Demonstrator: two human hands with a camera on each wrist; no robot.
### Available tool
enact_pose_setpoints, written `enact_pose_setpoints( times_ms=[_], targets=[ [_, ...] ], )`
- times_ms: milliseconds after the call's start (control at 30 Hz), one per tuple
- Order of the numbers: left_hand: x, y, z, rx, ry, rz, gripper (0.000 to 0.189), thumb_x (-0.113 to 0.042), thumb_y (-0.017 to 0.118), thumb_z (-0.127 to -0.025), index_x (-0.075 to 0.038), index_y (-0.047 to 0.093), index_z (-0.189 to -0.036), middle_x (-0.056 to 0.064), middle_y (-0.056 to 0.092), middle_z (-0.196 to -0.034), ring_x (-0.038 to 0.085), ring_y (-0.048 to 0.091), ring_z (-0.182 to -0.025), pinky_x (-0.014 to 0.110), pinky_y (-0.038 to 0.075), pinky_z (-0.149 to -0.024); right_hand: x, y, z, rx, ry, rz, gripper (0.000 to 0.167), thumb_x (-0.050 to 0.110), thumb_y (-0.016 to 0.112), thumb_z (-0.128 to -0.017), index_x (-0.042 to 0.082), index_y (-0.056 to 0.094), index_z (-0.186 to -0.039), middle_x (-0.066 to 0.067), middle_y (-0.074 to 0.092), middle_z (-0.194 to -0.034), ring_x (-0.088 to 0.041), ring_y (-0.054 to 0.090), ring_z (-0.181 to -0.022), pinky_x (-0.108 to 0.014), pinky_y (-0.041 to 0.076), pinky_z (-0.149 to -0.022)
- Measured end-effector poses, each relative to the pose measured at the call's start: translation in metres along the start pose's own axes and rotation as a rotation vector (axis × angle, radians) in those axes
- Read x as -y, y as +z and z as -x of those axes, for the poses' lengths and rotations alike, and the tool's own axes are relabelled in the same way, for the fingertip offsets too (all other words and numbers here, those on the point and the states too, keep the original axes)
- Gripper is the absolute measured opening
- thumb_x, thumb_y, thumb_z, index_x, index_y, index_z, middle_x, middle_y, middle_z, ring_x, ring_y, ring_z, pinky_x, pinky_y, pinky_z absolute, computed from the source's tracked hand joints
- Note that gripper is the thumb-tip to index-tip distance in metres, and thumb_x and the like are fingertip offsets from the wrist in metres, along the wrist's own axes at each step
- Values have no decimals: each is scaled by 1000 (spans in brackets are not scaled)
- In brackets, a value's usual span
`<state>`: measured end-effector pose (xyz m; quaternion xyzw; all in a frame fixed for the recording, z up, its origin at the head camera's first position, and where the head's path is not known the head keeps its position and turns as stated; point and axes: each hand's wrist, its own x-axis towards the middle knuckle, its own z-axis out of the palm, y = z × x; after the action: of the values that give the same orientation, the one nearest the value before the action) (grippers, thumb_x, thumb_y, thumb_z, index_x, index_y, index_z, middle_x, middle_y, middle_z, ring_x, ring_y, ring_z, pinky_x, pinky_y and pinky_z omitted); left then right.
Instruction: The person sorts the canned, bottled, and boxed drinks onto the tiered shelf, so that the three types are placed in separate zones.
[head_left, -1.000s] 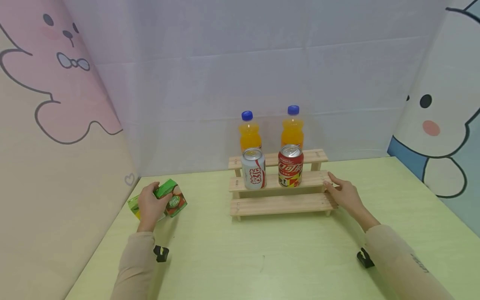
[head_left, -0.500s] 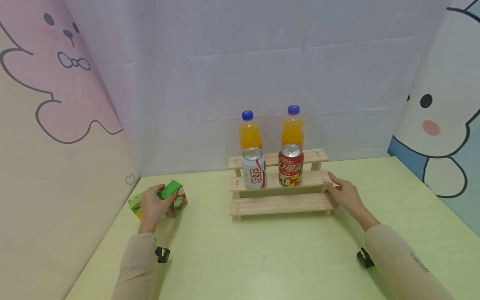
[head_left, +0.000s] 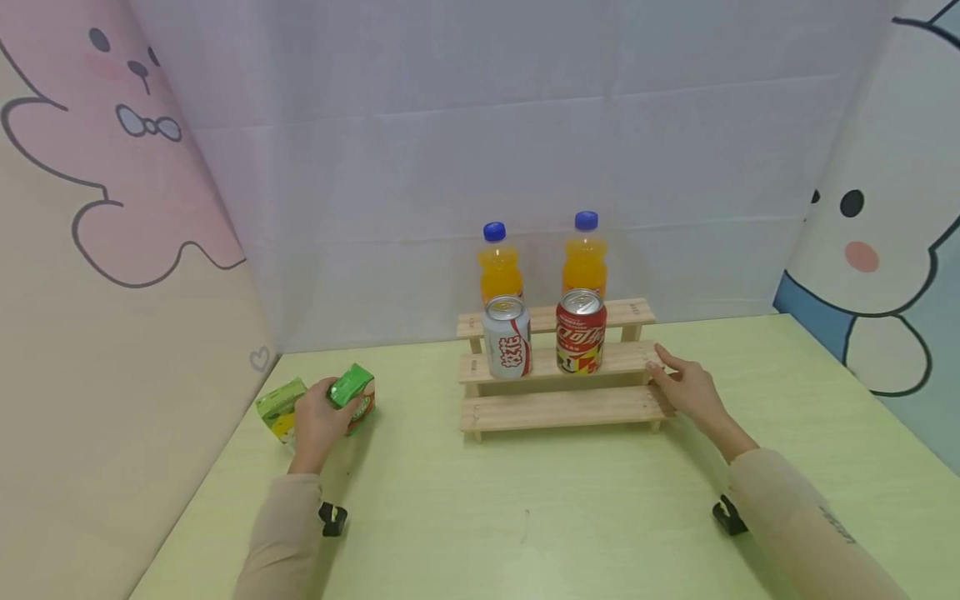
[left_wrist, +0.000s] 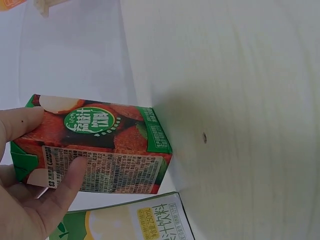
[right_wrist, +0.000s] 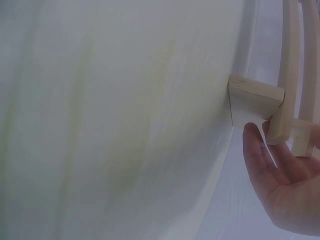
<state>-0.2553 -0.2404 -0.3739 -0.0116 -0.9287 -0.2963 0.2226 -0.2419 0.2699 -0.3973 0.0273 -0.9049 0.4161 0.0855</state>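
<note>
In the head view, my left hand [head_left: 318, 421] grips a green-topped juice carton [head_left: 351, 386] at the left of the table. The left wrist view shows thumb and fingers around the upper part of this carton [left_wrist: 100, 130], which has lychee pictures; its base is at or close to the tabletop. Close beside it is a second, yellow-green drink carton [head_left: 281, 404], partly hidden by the hand. My right hand [head_left: 690, 392] holds the right end of a three-step wooden rack [head_left: 566, 408]. In the right wrist view its fingers [right_wrist: 257, 155] lie against the shelf end.
A white can [head_left: 507, 337] and a red can [head_left: 581, 333] stand on the rack's middle step. Behind them, two orange drink bottles [head_left: 500, 271] with blue caps stand at the top step. Cloth walls border the pale table [head_left: 480, 517] at back and sides.
My left hand has shifted slightly right from across both cartons onto the lychee carton, which has turned or tipped a little. More of the yellow-green carton shows. The right hand stays on the rack.
</note>
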Motion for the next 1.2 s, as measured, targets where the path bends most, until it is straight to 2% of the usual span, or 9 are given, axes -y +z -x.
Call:
enact_pose_setpoints(
  times_ms=[267, 500, 667, 833, 1200],
  targets=[
    [-4, -1, -1, -26, 31, -23, 37, -14, 70, -80, 12, 58, -104, 29, 61, -95, 39, 60, -79, 49, 50, -66, 1, -1, 1, -3, -6, -12, 57, 36, 42, -96, -3, 31, -138, -23, 65, -93, -34, 61, -87, -29, 43, -61],
    [-13, -4, -3, -41, 88, 3, 36, -13, 69, -80, 11, 57, -104, 26, 62, -92, 35, 58, -75, 47, 48, -63, -5, 0, 0, -19, -57, -67, 66, 48, 43, -92, 1, 35, -137, -23, 66, -87, -26, 62, -74, -27, 41, -53],
    [-18, -6, -3, -45, 114, 13, 38, -13, 70, -79, 11, 57, -105, 26, 62, -93, 34, 58, -76, 47, 48, -64, 0, -1, 1, -4, -10, -29, 61, 41, 42, -95, -2, 32, -137, -29, 62, -96, -30, 60, -77, -28, 42, -54],
    [-22, -7, -2, -38, 131, 27, 38, -13, 71, -79, 11, 58, -105, 25, 62, -94, 33, 59, -76, 44, 48, -62, 2, -1, 1, 3, 1, -7, 56, 33, 41, -97, -4, 30, -138, -28, 63, -96, -32, 61, -78, -29, 41, -55],
    [-35, -12, 2, -27, 175, 35, 36, -13, 72, -77, 9, 60, -103, 24, 63, -91, 30, 58, -71, 39, 46, -57, 1, 1, 1, -8, 3, 3, 55, 32, 42, -97, -3, 31, -137, -27, 63, -96, -37, 60, -86, -29, 43, -59]
  ],
)
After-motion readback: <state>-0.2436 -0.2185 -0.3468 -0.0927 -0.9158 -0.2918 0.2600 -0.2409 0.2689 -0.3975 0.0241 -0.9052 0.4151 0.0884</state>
